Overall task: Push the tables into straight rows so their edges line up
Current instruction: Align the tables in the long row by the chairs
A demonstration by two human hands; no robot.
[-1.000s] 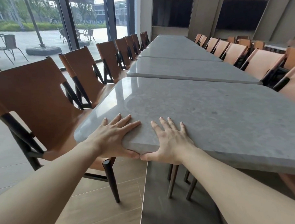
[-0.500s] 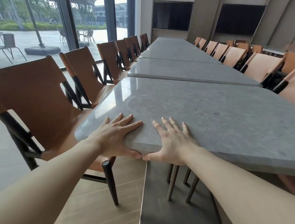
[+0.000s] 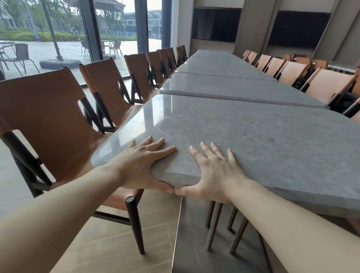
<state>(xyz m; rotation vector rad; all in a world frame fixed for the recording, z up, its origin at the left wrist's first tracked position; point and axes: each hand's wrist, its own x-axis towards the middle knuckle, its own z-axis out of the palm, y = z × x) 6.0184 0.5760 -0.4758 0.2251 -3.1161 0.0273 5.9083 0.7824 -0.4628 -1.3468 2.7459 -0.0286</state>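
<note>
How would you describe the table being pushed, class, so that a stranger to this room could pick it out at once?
Find the long row of grey stone-topped tables running down the room between two lines of orange-brown chairs. The one meant is the nearest table at the row's close end. Unlike its neighbours, it sits skewed to the next table, and the left hand and right hand lie flat over its near corner.

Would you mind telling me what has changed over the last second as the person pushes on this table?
Very little has visibly changed. The left hand and right hand stay flat on the near corner of the nearest table, thumbs under its edge; nothing was taken hold of or let go. That table still sits skewed against the next table, and the brown chair beside it remains where it was.
</note>
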